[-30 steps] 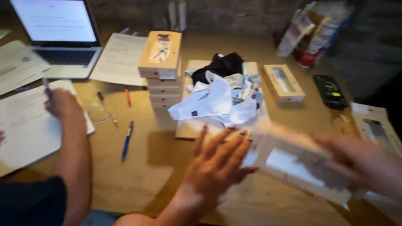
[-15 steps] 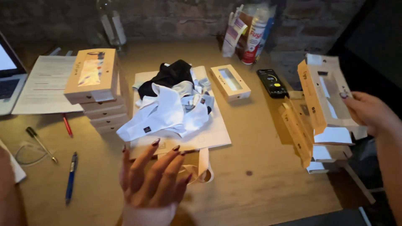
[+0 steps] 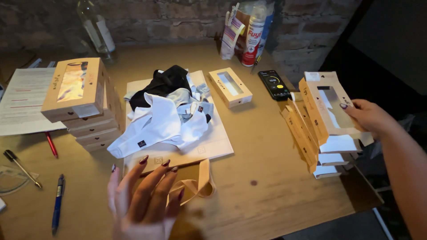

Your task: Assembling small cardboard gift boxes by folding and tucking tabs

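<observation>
My right hand (image 3: pixel 369 118) rests on the top one of several flattened tan window boxes (image 3: pixel 327 113) stacked at the table's right edge, fingers on its far side. My left hand (image 3: pixel 144 195) hovers open over the wooden table, fingers spread, just in front of a flat tan bag (image 3: pixel 209 146) with cloth handles. On the bag lies a heap of white, pale blue and black garments (image 3: pixel 167 111). Nothing is in the left hand.
A stack of closed window boxes (image 3: pixel 78 95) stands left of the garments. A single window box (image 3: pixel 230 87), a dark phone (image 3: pixel 274 84), a spray can (image 3: pixel 253 33) and a glass bottle (image 3: pixel 98 33) sit further back. Papers (image 3: pixel 24 100) and pens (image 3: pixel 58 206) lie left.
The view has swung right, away from the laptop and the other person. My right hand carried the flattened box to the stack at the right edge. My left hand stayed spread.
</observation>
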